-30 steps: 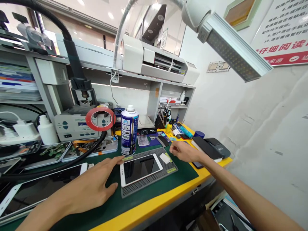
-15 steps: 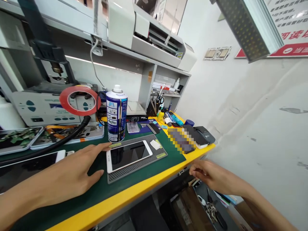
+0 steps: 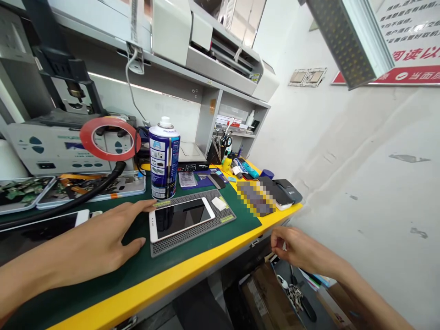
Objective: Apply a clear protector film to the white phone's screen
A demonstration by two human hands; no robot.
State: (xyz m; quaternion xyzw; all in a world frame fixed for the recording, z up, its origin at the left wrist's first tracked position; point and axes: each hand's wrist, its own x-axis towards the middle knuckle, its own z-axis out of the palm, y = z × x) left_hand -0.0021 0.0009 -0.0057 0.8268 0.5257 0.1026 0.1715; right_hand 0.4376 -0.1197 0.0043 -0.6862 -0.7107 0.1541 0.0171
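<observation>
My left hand lies palm down over the green work mat, fingers stretched and thumb apart, holding nothing. Its index fingertip reaches the left corner of a grey perforated pad. On that pad rests a smartphone with a white frame and dark screen, face up and slightly slanted. A small white piece sits at the phone's right end. Past the table's front edge, in the air, my right hand has its fingers loosely curled, and I see nothing in them.
A blue spray can stands just behind the pad. At left are a second phone, parts trays, a black hose and a red tape roll. A black device sits on the right. Below the table are boxes.
The view has shifted slightly, so the table items appear a little further left and higher. The right hand's fingers look slightly more curled. The left hand stays beside the pad.
</observation>
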